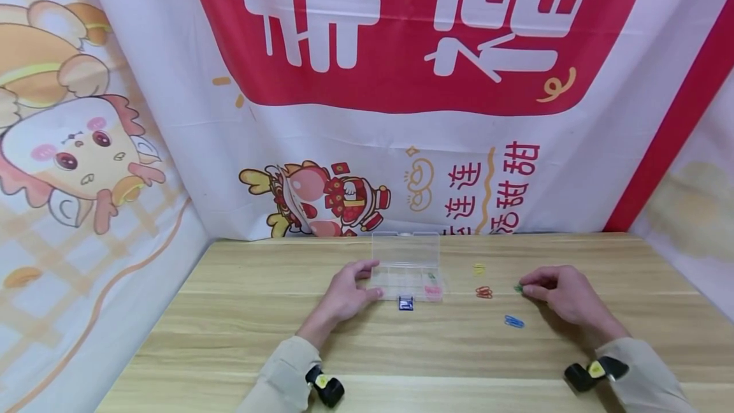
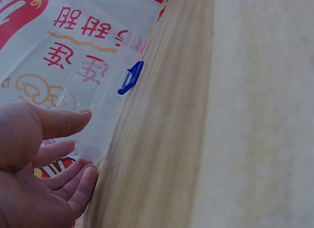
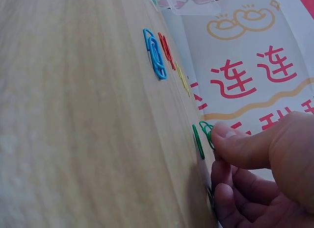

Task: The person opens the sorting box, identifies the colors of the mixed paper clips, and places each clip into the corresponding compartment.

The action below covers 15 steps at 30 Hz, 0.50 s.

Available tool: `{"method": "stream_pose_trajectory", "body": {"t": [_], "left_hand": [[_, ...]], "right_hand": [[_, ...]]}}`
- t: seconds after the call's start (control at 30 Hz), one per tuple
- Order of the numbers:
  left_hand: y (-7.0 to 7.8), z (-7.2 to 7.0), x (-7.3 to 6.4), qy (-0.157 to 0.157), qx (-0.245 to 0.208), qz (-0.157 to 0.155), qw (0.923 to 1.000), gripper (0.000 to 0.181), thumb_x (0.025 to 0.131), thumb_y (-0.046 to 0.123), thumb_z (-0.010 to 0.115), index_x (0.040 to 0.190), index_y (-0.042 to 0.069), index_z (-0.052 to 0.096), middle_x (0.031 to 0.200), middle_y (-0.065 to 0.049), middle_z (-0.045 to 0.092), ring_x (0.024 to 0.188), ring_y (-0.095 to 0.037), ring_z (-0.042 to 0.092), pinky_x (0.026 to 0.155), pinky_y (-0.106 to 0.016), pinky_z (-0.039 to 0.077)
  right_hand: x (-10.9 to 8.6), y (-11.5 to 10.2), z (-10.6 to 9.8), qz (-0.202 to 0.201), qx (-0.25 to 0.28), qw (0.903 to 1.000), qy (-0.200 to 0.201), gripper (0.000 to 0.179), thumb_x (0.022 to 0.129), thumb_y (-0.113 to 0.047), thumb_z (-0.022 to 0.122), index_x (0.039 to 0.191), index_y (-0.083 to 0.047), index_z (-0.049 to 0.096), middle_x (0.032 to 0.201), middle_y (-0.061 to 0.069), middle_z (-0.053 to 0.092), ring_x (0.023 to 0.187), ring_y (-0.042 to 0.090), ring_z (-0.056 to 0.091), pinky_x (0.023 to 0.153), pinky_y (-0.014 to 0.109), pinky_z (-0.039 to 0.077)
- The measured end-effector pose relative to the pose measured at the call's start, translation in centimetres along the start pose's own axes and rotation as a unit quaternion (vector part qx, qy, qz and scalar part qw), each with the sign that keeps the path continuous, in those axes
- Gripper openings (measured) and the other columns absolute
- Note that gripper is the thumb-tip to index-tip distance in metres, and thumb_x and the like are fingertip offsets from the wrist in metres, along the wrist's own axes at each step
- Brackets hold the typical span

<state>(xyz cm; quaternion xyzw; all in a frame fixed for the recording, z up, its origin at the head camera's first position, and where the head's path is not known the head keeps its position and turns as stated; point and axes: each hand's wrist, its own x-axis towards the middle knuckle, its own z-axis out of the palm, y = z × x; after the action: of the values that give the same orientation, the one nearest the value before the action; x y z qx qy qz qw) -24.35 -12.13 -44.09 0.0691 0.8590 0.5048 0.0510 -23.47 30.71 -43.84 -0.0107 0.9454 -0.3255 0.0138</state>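
Note:
My left hand [image 1: 346, 290] is at the left end of a clear plastic box [image 1: 395, 292]. Its fingers are spread and relaxed, with fingertips against the box's end in the left wrist view. The lid [image 1: 404, 250] stands raised, and a blue latch [image 1: 406, 303] is at the front. Pink pieces [image 1: 432, 292] and a small green piece [image 1: 432, 276] lie in right-hand compartments. To the right, my right hand [image 1: 564, 292] pinches a green paper clip [image 3: 206, 132] between thumb and fingers. Another green paper clip [image 3: 198, 141] lies just beside the fingertips on the table.
Between the box and my right hand lie yellow paper clips [image 1: 479, 269] and red paper clips [image 1: 484, 292]. Blue paper clips [image 1: 514, 322] are nearer the front. A printed cloth [image 1: 344, 132] hangs behind the wooden table [image 1: 436, 355].

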Motion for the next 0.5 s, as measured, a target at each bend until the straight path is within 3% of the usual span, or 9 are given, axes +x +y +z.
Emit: {"method": "stream_pose_trajectory", "body": {"t": [0.5], "left_hand": [[-0.11,-0.07,0.13,-0.003,0.0,0.001,1.0,0.065,0.089,0.011,0.082,0.15,0.013,0.059,0.149,-0.018,0.058,0.136,-0.034,0.058,0.111,-0.049,0.055]], "right_hand": [[-0.06,-0.23,0.09,0.009,-0.001,0.9999,0.004,0.019,0.102,-0.021,0.072,0.116,-0.011,0.08,0.115,0.013,0.076,0.102,0.027,0.061,0.084,0.036,0.048]]}}
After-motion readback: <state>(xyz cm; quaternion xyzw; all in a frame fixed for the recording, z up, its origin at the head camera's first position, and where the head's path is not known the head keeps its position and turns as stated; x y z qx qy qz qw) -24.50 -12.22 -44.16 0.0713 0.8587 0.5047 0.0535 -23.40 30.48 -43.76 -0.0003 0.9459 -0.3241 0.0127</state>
